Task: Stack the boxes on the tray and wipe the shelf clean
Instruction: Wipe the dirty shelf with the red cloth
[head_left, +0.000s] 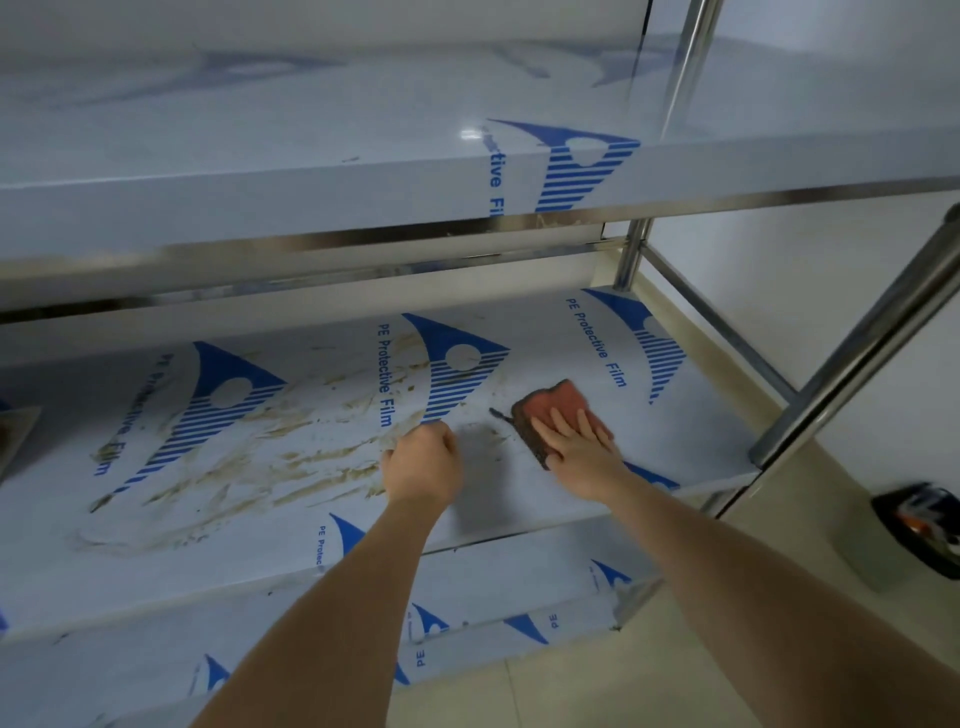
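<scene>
On the film-covered steel middle shelf (597, 379), the right hand (574, 441) presses flat on a reddish-brown wiping cloth (558, 410); the left hand (423, 462), fisted and empty, rests beside it. Sweep firmly left across the brown smears (249, 457).

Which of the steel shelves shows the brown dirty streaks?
The middle film-covered steel shelf, where the right hand presses the reddish-brown sponge. The top shelf looks nearly clean.

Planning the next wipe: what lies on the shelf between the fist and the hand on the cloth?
Head view: only a grey shadow on bare film between left hand and right hand on the cloth.
</scene>
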